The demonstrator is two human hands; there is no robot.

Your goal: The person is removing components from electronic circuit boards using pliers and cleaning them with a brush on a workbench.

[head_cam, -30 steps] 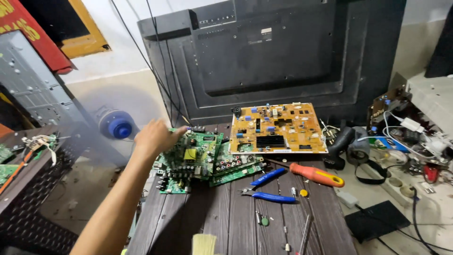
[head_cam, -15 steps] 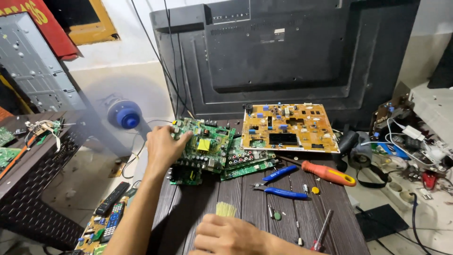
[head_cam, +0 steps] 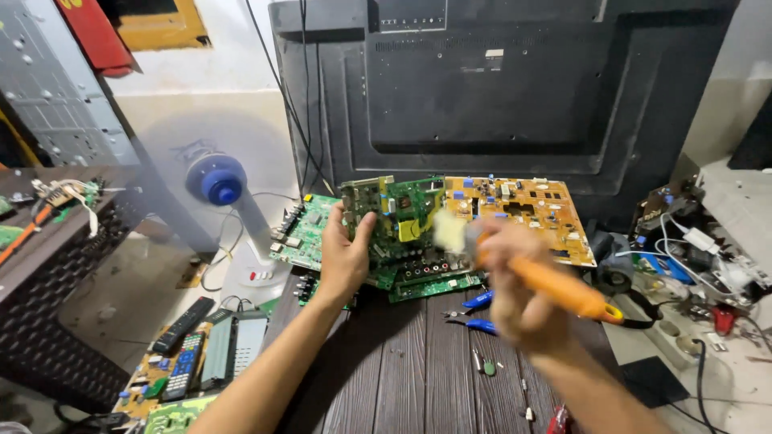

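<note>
My left hand [head_cam: 342, 257] grips the left edge of a green circuit board [head_cam: 402, 217] and holds it tilted up above a stack of other green boards [head_cam: 301, 233]. Blurred by motion, my right hand [head_cam: 515, 301] is closed around the orange handle of a brush [head_cam: 563, 289]. The brush's pale bristles [head_cam: 450, 231] touch the right side of the raised board. A yellow-orange circuit board [head_cam: 527, 209] lies flat just behind the brush.
All this sits on a dark slatted table [head_cam: 402, 378] with blue-handled pliers [head_cam: 478, 315] and small screws. A large black TV back panel [head_cam: 498, 88] stands behind. A blue-hubbed fan [head_cam: 217, 181], remote controls [head_cam: 185, 345] and a black rack [head_cam: 48, 305] are left; cables and parts clutter the right.
My left hand has lifted the green board from flat to tilted up. My right hand has risen from the table's front edge with the brush and brought its bristles to the board.
</note>
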